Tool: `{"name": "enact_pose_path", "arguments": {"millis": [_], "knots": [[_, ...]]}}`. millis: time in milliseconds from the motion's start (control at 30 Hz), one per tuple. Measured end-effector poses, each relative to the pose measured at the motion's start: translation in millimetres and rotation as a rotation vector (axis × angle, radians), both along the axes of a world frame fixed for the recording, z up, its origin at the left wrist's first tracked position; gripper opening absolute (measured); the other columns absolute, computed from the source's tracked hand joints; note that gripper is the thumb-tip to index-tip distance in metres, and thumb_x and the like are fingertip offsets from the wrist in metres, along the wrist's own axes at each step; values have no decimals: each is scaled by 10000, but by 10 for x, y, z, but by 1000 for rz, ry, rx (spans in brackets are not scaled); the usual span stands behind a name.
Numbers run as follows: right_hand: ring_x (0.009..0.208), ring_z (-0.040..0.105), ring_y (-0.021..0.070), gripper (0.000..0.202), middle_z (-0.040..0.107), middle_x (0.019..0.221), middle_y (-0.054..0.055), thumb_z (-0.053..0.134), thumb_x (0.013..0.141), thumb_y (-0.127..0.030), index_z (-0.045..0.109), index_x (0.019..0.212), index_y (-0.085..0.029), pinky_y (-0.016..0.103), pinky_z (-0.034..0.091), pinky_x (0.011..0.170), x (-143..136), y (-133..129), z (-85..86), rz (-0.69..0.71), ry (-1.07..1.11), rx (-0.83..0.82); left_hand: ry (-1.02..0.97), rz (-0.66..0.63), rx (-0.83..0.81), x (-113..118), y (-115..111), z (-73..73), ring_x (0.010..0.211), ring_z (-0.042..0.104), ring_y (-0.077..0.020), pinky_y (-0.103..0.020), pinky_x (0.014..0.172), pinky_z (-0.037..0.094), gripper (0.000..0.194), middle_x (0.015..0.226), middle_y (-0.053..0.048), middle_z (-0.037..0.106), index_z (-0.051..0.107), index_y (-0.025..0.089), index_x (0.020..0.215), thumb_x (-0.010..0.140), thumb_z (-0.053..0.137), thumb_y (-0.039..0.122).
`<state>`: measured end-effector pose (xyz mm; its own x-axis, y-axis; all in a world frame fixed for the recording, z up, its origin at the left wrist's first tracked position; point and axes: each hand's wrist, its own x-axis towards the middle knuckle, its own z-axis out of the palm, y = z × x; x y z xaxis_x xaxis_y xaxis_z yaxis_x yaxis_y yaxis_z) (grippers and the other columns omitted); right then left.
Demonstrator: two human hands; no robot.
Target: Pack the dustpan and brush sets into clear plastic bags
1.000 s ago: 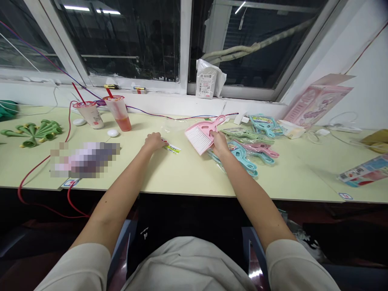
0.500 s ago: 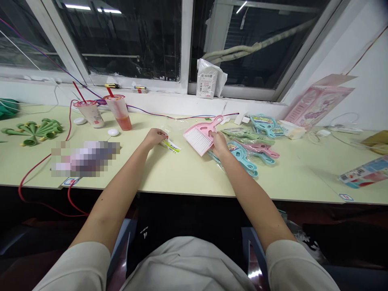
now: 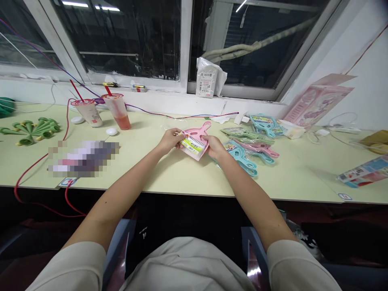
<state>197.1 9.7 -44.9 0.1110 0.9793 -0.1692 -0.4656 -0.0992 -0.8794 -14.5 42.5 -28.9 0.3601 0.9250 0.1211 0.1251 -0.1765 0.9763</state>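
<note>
Above the middle of the table is a small pink dustpan, its handle pointing away from me, with a brush partly showing on it. My right hand is closed on its right side. A yellow-green and white label card lies across the front of the dustpan and covers part of it. From the left, my left hand pinches the card's left end, fingers at the dustpan's edge. Just right of my right hand lie bagged dustpan sets, among them a blue one, a pink one and a green one.
Two drink cups, one white and one with red drink, stand at the back left. Green horn-shaped parts lie further left. A clear plastic bag lies behind my hands. A pink box leans at the right wall.
My left hand has moved right with the label card and brought it onto the dustpan. The dustpan has turned and shifted slightly, and my right hand now grips its side instead of near the handle.
</note>
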Motion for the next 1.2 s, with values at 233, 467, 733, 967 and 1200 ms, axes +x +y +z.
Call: {"name": "enact_pose_path", "arguments": {"millis": [233, 467, 733, 967, 1200], "knots": [[717, 729, 196, 147, 749, 808, 67, 548, 930, -74, 669, 989, -133, 328, 659, 685, -68, -106, 97, 31, 48, -94, 280, 263, 180, 31, -91, -43, 527, 644, -128, -282, 484, 480, 346, 1109, -89, 706, 539, 206, 1253, 942, 660, 297], [685, 713, 187, 181, 746, 788, 68, 500, 967, -67, 666, 1012, -124, 318, 654, 671, -131, -175, 150, 51, 86, -128, 370, 351, 366, 67, -111, -108, 910, 687, -215, -340, 727, 570, 379, 1172, -97, 648, 452, 236, 1320, 972, 601, 258], [670, 711, 189, 162, 744, 777, 65, 520, 949, -71, 661, 997, -132, 327, 655, 684, -136, -161, 121, 45, 105, -137, 627, 434, 463, 132, -271, 14, 1172, 635, -324, -434, 892, 547, 347, 1429, -182, 482, 543, 205, 1266, 944, 640, 290], [720, 728, 188, 189, 760, 816, 69, 500, 952, -64, 673, 990, -131, 302, 652, 680, -113, -134, 131, 17, 151, -85, 793, 377, 727, 188, -369, 23, 1299, 546, -377, -518, 1128, 404, 341, 1328, -188, 650, 748, 162, 1059, 1008, 518, 407], [658, 666, 153, 168, 726, 776, 21, 520, 971, -82, 673, 968, -150, 253, 611, 598, -85, -86, 60, -29, 99, -51, 811, 335, 609, 304, -467, -12, 1245, 604, -395, -478, 1083, 442, 663, 1260, -223, 678, 646, 105, 1302, 902, 638, 633]]}}
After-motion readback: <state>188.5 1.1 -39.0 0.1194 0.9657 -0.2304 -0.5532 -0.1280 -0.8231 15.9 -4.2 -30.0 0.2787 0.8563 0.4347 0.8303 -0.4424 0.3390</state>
